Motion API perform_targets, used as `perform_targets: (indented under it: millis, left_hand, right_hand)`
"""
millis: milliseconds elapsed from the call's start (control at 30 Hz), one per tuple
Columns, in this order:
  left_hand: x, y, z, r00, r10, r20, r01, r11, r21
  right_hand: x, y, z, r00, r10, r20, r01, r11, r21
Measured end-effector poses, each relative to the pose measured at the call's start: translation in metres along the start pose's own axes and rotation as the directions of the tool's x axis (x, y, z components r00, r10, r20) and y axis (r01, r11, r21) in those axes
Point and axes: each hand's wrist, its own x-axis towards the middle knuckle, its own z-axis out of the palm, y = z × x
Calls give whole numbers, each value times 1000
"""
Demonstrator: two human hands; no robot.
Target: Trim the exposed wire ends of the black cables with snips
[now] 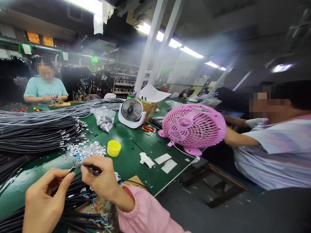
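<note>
My left hand (46, 197) pinches the end of a black cable (72, 169) between thumb and forefinger. Thin coloured wires (77, 163) fan out of its stripped tip. Close against them, the fingertips of my right hand (104, 178) are closed, with a dark tool (95, 170) in the fingers; its kind is mostly hidden. Below both hands lies a bundle of black cables (80, 202) with coloured wire ends showing. Behind the hands sits a heap of crumpled silver foil pieces (87, 150), beside a yellow round container (114, 148).
Long black cables (31, 136) and grey cables (48, 112) cover the table's left side. A white fan (131, 111), a pink fan (191, 126), a clear bag (105, 119) and red-handled scissors (148, 128) stand or lie farther back. Co-workers sit opposite and at right.
</note>
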Motion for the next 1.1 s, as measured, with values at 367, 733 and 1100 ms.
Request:
perform_targets:
  millis: [367,733,1100]
  left_hand:
    - [3,-18,-5,995,19,97,-26,997,77]
    - [-9,12,1,999,-34,12,34,999,33]
    - [-1,-18,-4,997,50,57,-50,999,6]
  right_hand:
    - [13,-18,-10,859,383,340,-511,626,588]
    - [13,-25,-13,890,411,198,-456,801,388]
    - [10,-27,-17,909,393,139,-417,859,298]
